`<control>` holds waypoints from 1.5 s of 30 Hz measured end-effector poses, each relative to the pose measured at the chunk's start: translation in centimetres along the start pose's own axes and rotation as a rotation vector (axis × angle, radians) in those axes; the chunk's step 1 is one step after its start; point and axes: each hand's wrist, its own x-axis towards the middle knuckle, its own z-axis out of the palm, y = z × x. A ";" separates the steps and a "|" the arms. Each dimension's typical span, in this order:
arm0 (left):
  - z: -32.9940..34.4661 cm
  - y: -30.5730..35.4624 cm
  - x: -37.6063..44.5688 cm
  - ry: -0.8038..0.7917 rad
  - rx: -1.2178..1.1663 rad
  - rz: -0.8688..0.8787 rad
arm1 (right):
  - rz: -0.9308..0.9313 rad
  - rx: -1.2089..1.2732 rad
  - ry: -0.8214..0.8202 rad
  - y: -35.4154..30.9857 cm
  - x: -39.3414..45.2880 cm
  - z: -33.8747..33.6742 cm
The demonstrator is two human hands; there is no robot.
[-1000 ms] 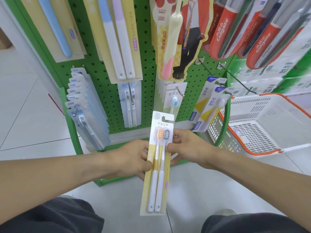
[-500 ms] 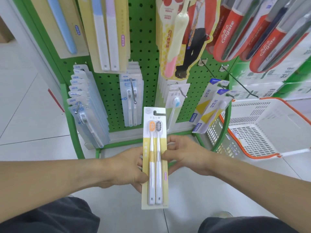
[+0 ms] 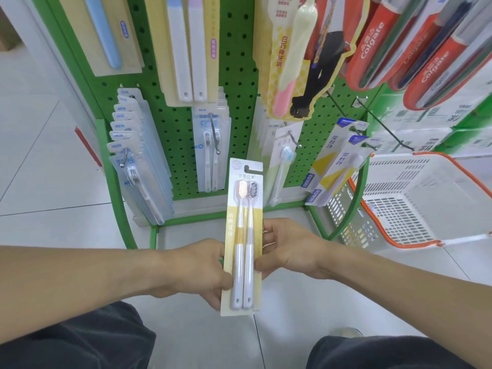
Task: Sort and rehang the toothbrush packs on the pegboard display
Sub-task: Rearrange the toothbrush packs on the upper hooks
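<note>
A yellow-and-white twin toothbrush pack (image 3: 243, 235) stands upright in front of the green pegboard (image 3: 239, 62), its hang hole at the top. My left hand (image 3: 199, 270) grips its left edge, thumb on the front. My right hand (image 3: 287, 249) pinches its right edge. Clear blister packs (image 3: 141, 166) hang at the lower left, another clear stack (image 3: 211, 147) in the middle, a single-brush pack (image 3: 283, 161) to its right, and blue-and-yellow boxed packs (image 3: 336, 161) further right. Two bare hooks (image 3: 343, 107) jut out above those.
A white basket with an orange rim (image 3: 426, 198) stands on the floor at the right, against the green rack frame (image 3: 356, 198). Tall pastel packs (image 3: 186, 49) and red Colgate packs (image 3: 386, 43) hang along the top. My knees are at the bottom edge.
The pack has turned from a slight tilt to upright and come nearer the camera. My view has shifted down the display, so the lower rows show more fully.
</note>
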 end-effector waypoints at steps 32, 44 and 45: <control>-2.1 3.7 -1.1 0.567 -0.149 0.235 | 0.012 -0.120 -0.217 -2.1 -0.9 0.3; -2.6 4.1 -1.0 0.588 -0.246 0.267 | -0.011 -0.359 -0.155 -2.1 -1.1 1.0; -2.7 4.1 -1.0 0.572 -0.244 0.265 | -0.005 -0.374 -0.149 -2.1 -1.1 1.0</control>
